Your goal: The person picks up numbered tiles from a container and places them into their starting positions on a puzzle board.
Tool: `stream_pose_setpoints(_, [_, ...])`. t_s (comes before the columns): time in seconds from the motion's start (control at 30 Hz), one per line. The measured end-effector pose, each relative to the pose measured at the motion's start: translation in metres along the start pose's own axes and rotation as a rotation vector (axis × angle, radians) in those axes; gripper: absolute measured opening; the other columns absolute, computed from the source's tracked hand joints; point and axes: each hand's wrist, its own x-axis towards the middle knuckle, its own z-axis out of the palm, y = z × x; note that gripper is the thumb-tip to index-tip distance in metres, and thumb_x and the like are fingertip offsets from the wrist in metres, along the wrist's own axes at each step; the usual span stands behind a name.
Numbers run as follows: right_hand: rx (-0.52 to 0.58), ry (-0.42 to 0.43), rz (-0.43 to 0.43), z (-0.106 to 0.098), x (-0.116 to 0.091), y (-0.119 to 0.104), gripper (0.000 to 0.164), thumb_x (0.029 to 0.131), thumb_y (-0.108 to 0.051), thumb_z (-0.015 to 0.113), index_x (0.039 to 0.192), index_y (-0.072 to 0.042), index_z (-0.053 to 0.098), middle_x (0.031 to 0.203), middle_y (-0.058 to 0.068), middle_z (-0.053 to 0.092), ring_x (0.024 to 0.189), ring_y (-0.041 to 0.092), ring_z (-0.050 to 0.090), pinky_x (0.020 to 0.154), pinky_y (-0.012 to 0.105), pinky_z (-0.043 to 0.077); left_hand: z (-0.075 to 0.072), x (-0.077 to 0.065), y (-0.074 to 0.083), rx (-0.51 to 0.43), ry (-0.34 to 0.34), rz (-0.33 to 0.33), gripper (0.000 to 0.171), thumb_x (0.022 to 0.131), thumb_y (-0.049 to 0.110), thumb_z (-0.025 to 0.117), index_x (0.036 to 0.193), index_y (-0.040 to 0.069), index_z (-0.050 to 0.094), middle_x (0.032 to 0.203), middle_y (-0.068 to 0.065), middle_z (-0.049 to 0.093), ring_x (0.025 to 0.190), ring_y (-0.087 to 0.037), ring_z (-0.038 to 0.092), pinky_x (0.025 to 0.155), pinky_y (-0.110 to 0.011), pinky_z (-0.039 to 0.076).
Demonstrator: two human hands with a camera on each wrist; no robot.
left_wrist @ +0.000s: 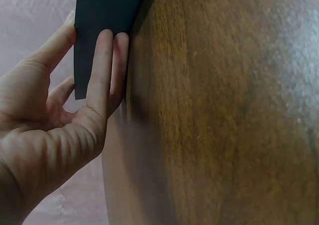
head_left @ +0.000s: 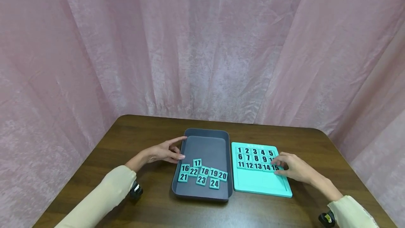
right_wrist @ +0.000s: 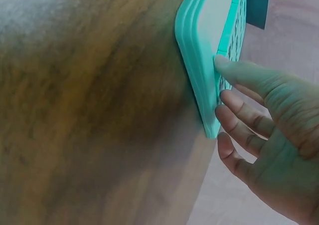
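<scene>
My left hand (head_left: 166,151) is at the left wall of a dark grey tray (head_left: 205,147), its thumb at the rim. In the left wrist view, straight fingers (left_wrist: 102,65) lie against the tray's outer wall (left_wrist: 102,10). Several numbered tiles, including 17 (head_left: 197,163) and 23 (head_left: 201,180), lie loose in the tray's near half. My right hand (head_left: 294,166) is over the right side of a turquoise board (head_left: 259,182), thumb and fingertips touching around tile 15 (head_left: 275,168). Rows 1 to 15 sit on the board; the hand partly covers tile 10.
Tray and board lie side by side on a brown wooden table (head_left: 152,192) with rounded far corners. Behind the table's far edge hangs a pink curtain (head_left: 202,52). A black wrist device (head_left: 136,190) is on the left wrist, another (head_left: 327,219) on the right.
</scene>
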Motion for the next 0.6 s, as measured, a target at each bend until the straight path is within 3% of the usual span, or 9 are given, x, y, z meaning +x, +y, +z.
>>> stream_pose_setpoints(0.27, [-0.045, -0.049, -0.052, -0.014, 0.026, -0.019, 0.025, 0.088, -0.019, 0.082, 0.109, -0.009, 0.075, 0.096, -0.001, 0.068, 0.08, 0.01, 0.059, 0.062, 0.021, 0.048, -0.002, -0.001, 0.0, 0.009, -0.016, 0.009, 0.095, 0.093, 0.02, 0.078, 0.165, 0.025, 0.017, 0.102, -0.008, 0.058, 0.101, -0.02, 0.067, 0.098, -0.045, 0.059])
stream_pose_setpoints(0.43, [-0.073, -0.09, -0.099, -0.023, 0.063, -0.047, 0.02, 0.092, -0.015, 0.076, 0.111, -0.007, 0.076, 0.102, 0.005, 0.072, 0.086, 0.017, 0.066, 0.066, 0.024, 0.054, -0.002, -0.002, 0.001, 0.015, -0.005, 0.011, 0.095, 0.092, 0.021, 0.078, 0.165, 0.025, 0.018, 0.104, -0.009, 0.057, 0.101, -0.021, 0.067, 0.099, -0.046, 0.059])
stream_pose_setpoints(0.6, [-0.093, -0.175, -0.182, -0.019, 0.109, -0.085, 0.019, 0.096, -0.018, 0.073, 0.112, -0.007, 0.076, 0.101, 0.005, 0.071, 0.086, 0.017, 0.066, 0.069, 0.024, 0.054, -0.004, -0.001, 0.003, 0.017, -0.016, 0.001, 0.095, 0.093, 0.02, 0.078, 0.165, 0.025, 0.017, 0.105, -0.009, 0.058, 0.102, -0.02, 0.067, 0.099, -0.045, 0.059])
